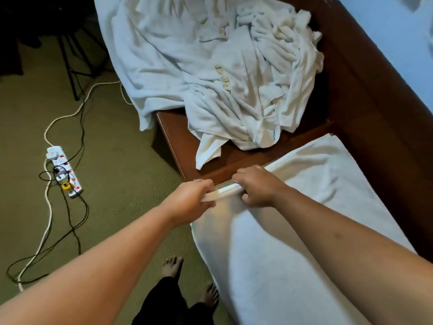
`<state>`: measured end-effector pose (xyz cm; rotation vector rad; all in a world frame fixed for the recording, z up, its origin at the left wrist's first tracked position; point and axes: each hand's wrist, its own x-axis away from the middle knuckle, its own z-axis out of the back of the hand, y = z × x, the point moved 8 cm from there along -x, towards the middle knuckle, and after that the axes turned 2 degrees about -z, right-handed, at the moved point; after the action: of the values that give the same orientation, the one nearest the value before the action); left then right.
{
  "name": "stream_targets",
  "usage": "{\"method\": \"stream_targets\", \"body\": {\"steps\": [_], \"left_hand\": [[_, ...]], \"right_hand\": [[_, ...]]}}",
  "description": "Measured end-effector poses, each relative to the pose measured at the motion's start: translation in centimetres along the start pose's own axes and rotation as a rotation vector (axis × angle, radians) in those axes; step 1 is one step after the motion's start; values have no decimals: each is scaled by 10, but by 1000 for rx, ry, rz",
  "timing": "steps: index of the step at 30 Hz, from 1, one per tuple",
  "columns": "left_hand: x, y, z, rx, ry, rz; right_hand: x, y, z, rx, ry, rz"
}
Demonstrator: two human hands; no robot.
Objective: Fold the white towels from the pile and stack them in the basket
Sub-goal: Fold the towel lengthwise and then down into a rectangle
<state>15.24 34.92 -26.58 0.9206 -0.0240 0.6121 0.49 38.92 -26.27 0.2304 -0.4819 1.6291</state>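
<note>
White terry cloth fills the near right side: one towel (281, 259) lies spread out flat below the two forearms. At its far edge the left hand (190, 198) pinches the hem near the corner, with the fingers curled round it. The right hand (257, 186) grips the same hem just beside it, also with curled fingers. The hem looks rolled or doubled between the two hands. Beyond the hands there is a brown wooden ledge (174, 139), and on it the pile (234, 66) of crumpled white towels, large and not sorted. To the left, a power strip (64, 172) lies on the green carpet (121, 160).

I judge the task to be at an early stage. This towel is only at its first fold, the pile holds much more, and the basket and any finished stack are out of view.
</note>
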Motion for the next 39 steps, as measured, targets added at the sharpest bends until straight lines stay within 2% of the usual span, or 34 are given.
{"method": "stream_targets", "body": {"steps": [3, 5, 10, 16, 20, 24, 28, 30, 33, 35, 37, 39], "left_hand": [[15, 5, -5, -48, -33, 20], [24, 12, -12, -156, -74, 29], [50, 32, -48, -244, -204, 33], [77, 69, -100, -236, -379, -24], [106, 98, -147, -238, -472, -39], [139, 123, -203, -168, -482, -79], [175, 118, -244, -29, -676, -10], [174, 103, -235, 74, -585, 82], [162, 55, -187, 127, -106, 365], [157, 25, -160, 237, 187, 525], [145, 10, -159, 472, 214, 628], [134, 3, -171, 589, 118, 683]], "right_hand": [[12, 38, 3, 96, -152, -118], [31, 64, 8, 127, -183, -181], [82, 119, 25, 442, -83, -291], [165, 158, 7, 623, -94, -422], [228, 182, -23, 569, -115, -568], [291, 200, -57, 517, -232, -756], [350, 198, -98, 436, -327, -913], [367, 190, -112, 296, -310, -993], [379, 156, -124, -84, -164, -1148], [383, 115, -128, -385, -1, -1210], [388, 64, -138, -643, 135, -1242], [387, 5, -159, -894, 158, -1283]]}}
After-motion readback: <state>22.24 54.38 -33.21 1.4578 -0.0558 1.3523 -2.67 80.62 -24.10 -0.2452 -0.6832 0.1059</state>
